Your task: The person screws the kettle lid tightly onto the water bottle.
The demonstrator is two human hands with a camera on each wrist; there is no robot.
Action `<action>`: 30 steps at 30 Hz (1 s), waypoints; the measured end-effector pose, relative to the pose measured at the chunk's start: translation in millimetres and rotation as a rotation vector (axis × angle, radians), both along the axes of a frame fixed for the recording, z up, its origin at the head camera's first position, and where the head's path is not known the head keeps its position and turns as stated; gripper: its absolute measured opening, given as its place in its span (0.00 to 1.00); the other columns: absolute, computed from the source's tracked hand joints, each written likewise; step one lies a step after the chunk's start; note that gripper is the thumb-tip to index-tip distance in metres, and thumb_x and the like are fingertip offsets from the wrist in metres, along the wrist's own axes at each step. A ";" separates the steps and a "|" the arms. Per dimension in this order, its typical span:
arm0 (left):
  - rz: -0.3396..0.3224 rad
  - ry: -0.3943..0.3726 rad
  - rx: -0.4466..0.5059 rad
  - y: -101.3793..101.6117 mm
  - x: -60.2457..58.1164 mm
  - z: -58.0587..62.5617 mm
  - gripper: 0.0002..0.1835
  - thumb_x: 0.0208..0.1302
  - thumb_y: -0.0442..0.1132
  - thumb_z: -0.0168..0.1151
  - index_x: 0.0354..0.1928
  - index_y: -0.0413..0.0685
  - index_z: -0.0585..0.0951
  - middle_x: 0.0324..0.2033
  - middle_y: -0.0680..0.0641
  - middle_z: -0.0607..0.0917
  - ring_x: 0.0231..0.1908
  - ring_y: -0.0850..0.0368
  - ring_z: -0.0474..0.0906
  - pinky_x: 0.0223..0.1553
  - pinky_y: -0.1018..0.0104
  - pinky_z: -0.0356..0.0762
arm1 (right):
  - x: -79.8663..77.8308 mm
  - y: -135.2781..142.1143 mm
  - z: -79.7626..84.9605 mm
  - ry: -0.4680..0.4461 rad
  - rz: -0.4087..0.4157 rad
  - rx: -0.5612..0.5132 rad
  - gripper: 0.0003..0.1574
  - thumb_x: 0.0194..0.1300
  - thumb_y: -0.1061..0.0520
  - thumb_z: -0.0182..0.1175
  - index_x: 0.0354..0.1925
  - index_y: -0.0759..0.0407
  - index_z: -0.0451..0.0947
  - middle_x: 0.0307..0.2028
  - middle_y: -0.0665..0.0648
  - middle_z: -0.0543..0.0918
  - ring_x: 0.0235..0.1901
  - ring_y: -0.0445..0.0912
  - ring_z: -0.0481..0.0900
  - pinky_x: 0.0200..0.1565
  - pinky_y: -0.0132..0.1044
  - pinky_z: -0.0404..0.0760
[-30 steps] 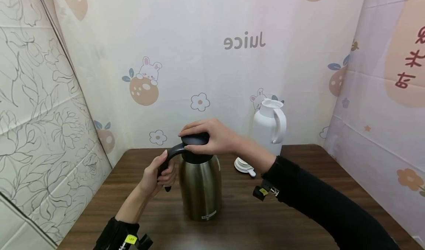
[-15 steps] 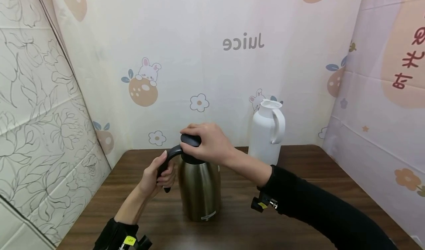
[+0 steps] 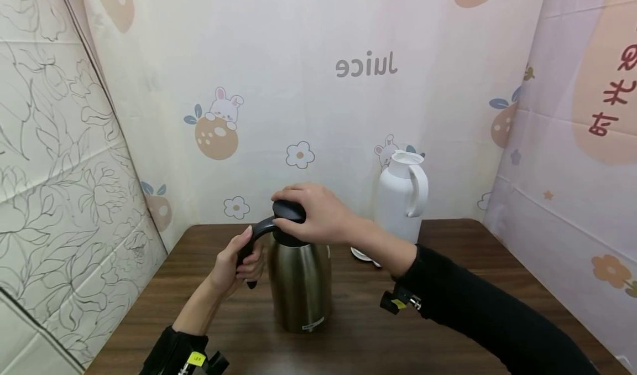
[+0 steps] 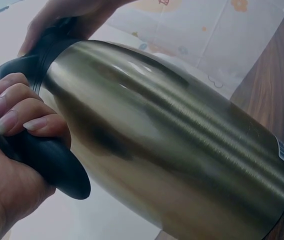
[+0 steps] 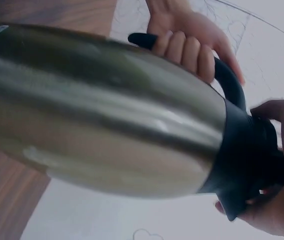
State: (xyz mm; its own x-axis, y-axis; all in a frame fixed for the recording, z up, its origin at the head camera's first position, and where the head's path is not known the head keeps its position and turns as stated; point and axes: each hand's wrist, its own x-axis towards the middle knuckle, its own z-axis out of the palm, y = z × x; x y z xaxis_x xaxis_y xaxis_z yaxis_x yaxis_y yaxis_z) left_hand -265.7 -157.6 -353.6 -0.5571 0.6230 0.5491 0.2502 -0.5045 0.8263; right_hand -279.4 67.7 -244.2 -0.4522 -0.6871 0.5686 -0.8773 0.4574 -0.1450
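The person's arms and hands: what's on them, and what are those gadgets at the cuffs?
The left hand and right hand are bare. The black sleeves end short of the hands. At each cuff sits a small black wrist camera with a yellow label and a silvery metal fitting.

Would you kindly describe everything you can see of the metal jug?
The jug has a brushed, bronze-toned, metal-looking body, a black collar, spout, curved handle and lid, and a small label near its base. It stands upright on the table. The left hand grips the handle; the right hand grasps the lid. How tightly the lid sits is unclear.
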 end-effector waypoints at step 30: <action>0.012 -0.008 -0.001 0.8 -0.2 -1.8 0.27 0.81 0.45 0.21 0.19 0.42 0.52 0.11 0.51 0.53 0.08 0.57 0.45 0.07 0.58 0.38 | -25.1 8.5 -9.3 0.116 0.360 -0.049 0.19 0.66 0.55 0.61 0.54 0.56 0.83 0.52 0.57 0.84 0.56 0.43 0.76 0.57 0.45 0.78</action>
State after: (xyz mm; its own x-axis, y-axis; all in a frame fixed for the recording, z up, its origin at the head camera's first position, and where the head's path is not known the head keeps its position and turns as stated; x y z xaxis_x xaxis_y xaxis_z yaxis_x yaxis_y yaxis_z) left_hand -265.9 -156.9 -355.4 -0.5693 0.6166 0.5438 0.2495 -0.5007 0.8289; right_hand -304.5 76.2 -253.5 -0.1172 -0.7613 0.6377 -0.9925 0.1118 -0.0490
